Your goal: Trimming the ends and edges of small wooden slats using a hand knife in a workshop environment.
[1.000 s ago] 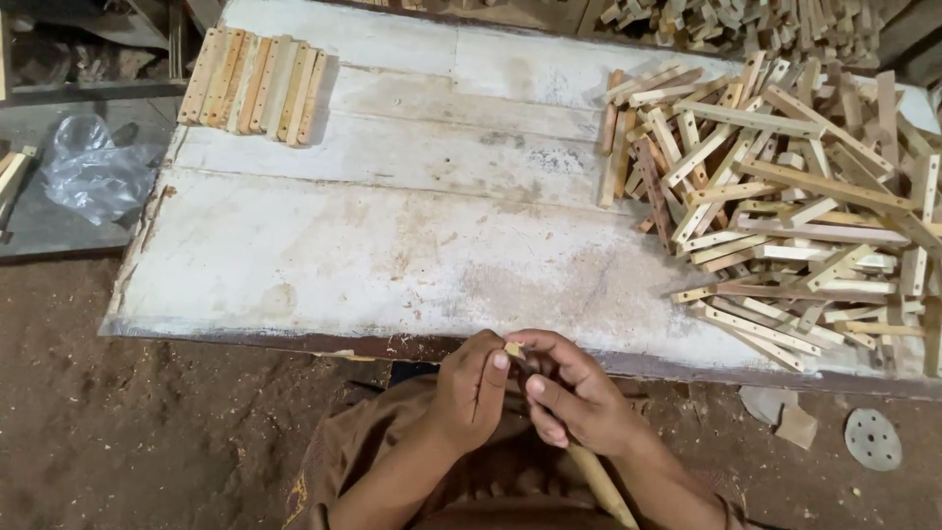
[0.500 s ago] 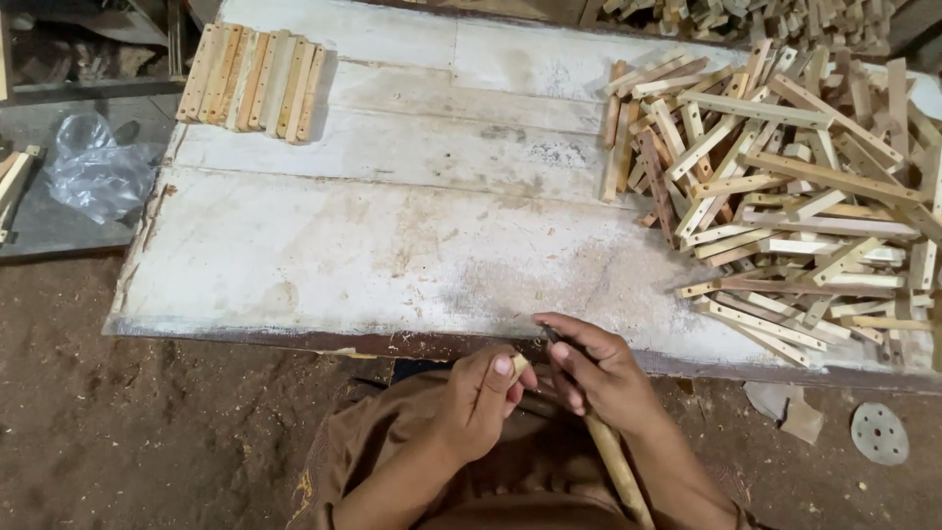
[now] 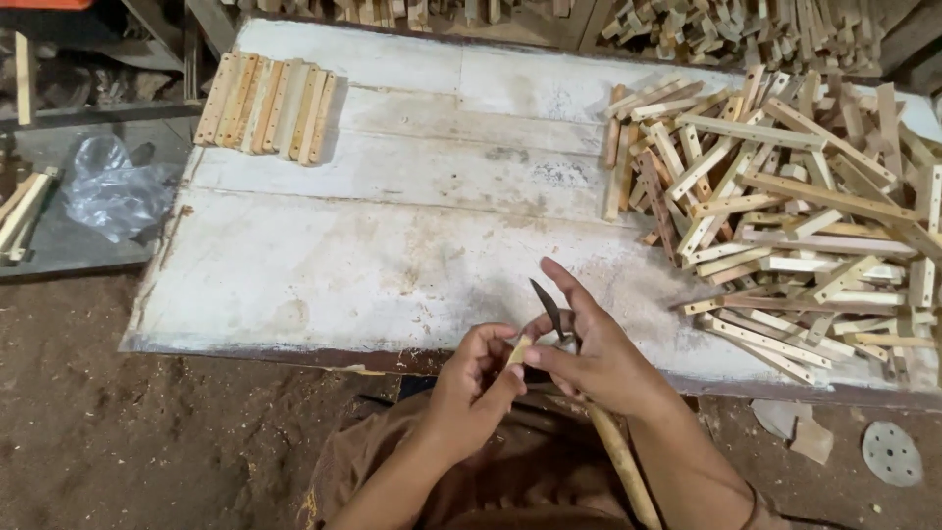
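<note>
We are looking down at a small pale wooden piece, pinched between both hands just over the near edge of the worktop. Only its light end is showing, so we cannot tell its full long axis; the visible tip is pointing up and slightly right. Just beside it a thin dark blade is rising, its long axis running from lower right to upper left, with the point aiming away from us toward the far side of the worktop. A long rounded wooden handle is running down and to the right from under the right hand toward the lap.

The left hand is curling its fingers shut around the wooden piece. The right hand is closing thumb and fingers on the blade and touching the piece, with the forefinger stretched forward.

On the right of the worktop a loose heap of wooden sticks is lying crisscross. At the far left corner a neat row of slats is lying side by side. A crumpled clear plastic bag is sitting on a lower surface to the left, and a grey sanding disc is lying on the sawdust floor.
</note>
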